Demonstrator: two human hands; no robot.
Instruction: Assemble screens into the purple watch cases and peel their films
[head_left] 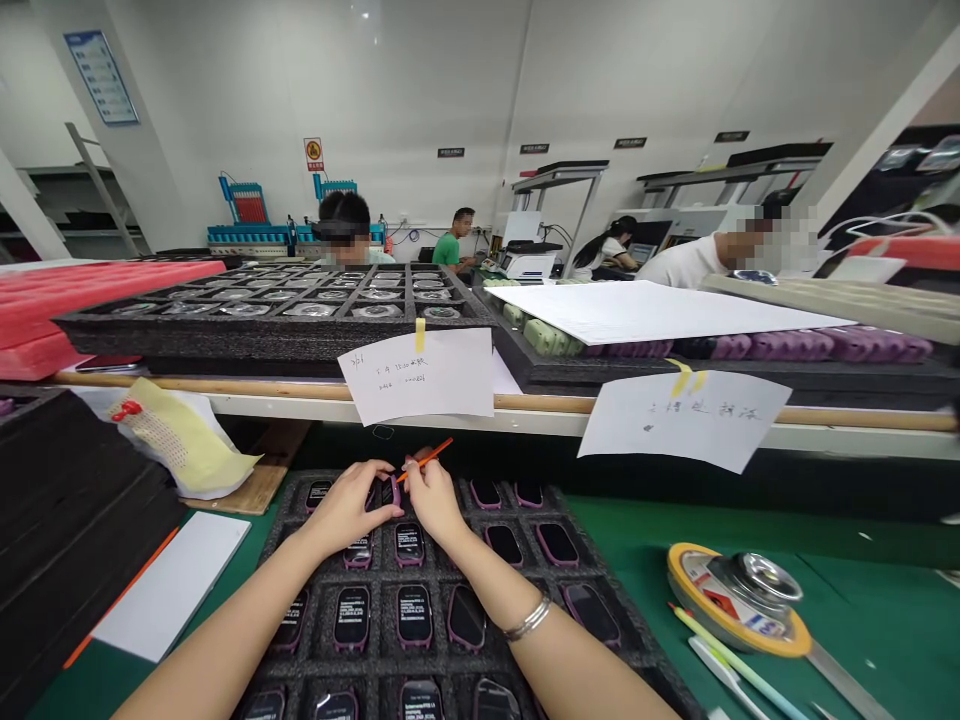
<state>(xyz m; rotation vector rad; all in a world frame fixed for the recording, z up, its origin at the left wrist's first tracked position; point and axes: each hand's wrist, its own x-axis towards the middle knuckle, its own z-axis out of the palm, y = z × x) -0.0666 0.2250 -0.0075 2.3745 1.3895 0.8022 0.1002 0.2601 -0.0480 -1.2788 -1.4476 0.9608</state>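
Observation:
My left hand (351,508) grips a purple-framed smartwatch (395,491) between thumb and fingers, tilted above the far part of a black foam tray (382,612). Close beside it, my right hand (436,500) pinches a thin orange stick (439,452), its lower end at the watch's edge. What that tip touches is too small to tell. Several more purple smartwatches sit in the tray's compartments. On the left and middle ones, such as one lit watch (415,616), white text shows; a dark-screened watch (557,544) lies to the right.
Above the tray runs a shelf edge (540,405) with hanging paper notes (420,378), foam trays and a white sheet (660,310). At right lie a yellow tape roll (679,570), a metal-topped bottle (766,580) and a toothbrush (724,672). Black foam (82,540) stacks at left. Several people sit beyond.

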